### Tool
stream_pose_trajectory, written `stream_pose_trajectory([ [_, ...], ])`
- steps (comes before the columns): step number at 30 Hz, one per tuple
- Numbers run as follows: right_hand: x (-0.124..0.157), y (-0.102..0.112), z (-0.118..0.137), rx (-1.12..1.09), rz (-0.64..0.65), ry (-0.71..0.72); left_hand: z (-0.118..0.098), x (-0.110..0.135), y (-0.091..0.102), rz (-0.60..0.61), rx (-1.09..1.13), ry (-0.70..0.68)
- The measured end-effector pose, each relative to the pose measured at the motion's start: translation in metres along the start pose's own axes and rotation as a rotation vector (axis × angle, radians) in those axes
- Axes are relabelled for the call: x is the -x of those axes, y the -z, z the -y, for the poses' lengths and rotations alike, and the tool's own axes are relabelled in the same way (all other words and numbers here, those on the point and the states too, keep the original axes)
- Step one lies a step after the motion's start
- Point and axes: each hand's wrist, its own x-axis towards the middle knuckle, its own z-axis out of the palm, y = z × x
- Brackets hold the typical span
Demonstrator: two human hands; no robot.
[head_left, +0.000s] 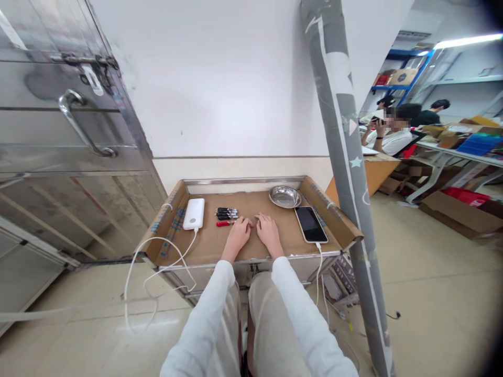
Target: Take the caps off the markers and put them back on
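Both hands rest on a cardboard-lined table, side by side and slightly apart. My left hand (239, 233) lies palm down with its fingers forward, holding nothing that shows. Just beyond its fingers is a thin red stick-shaped item (225, 223), its right end close to or under the fingers. Several short black cylinders with pale bands (227, 213) lie in a row behind that; their kind is too small to tell. My right hand (268, 231) also lies flat, fingers stretched forward on the cardboard (251, 201), with nothing in it.
A round metal dish (285, 197) sits at the back right, above a phone (311, 224) with a cable. At left lies a white power bank (194, 213) with a looping white cable (129, 272). A grey wrapped pole (349, 136) leans at right; people sit beyond it.
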Motion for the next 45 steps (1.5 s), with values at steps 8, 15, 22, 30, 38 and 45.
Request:
stream_pose_trajectory([
  [8, 0.001, -0.001, 0.001, 0.058, 0.006, 0.034, -0.005, 0.000, 0.002, -0.016, -0.028, -0.011],
  [15, 0.000, 0.001, 0.001, 0.005, -0.002, 0.029, 0.012, 0.008, 0.025, -0.291, -0.142, 0.193],
  [22, -0.009, 0.003, 0.000, -0.252, 0.015, 0.126, 0.040, 0.028, 0.045, -0.075, -0.355, 0.250],
  [30, -0.034, -0.004, -0.001, -0.982, 0.143, -0.066, 0.020, -0.004, 0.031, -0.019, 0.146, 0.102],
  [38, -0.041, 0.002, -0.019, -1.607, 0.305, -0.374, -0.001, -0.070, 0.027, -0.108, 0.476, 0.104],
  [45, -0.043, 0.001, -0.019, -1.657, 0.270, -0.416, 0.004, -0.087, 0.055, -0.059, 0.607, 0.049],
])
